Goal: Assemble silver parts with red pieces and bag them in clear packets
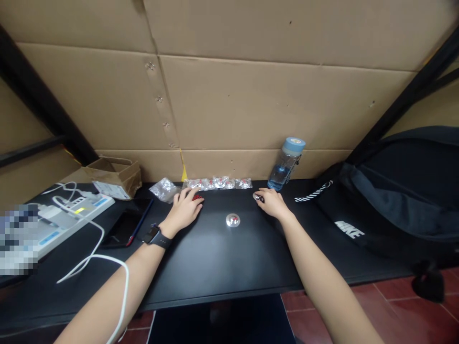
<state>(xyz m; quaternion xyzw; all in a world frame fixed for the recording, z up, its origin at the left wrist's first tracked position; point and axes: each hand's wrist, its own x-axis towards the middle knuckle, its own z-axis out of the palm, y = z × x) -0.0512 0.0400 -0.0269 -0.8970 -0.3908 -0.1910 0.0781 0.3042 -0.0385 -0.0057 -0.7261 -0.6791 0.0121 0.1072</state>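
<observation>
A round silver disc with a red centre lies on the black table, between my hands. My left hand, with a dark watch on the wrist, is closed around a small red item. My right hand pinches a small shiny disc-like item near the bottle. Behind them, along the cardboard wall, several silver discs in clear wrappers lie in a row. A crumpled clear plastic bag is just left of my left hand.
A blue-capped water bottle stands at the back right. On the right sits a black backpack. To the left are a phone, a brown paper bag, a white power strip and a white cable crossing my left forearm.
</observation>
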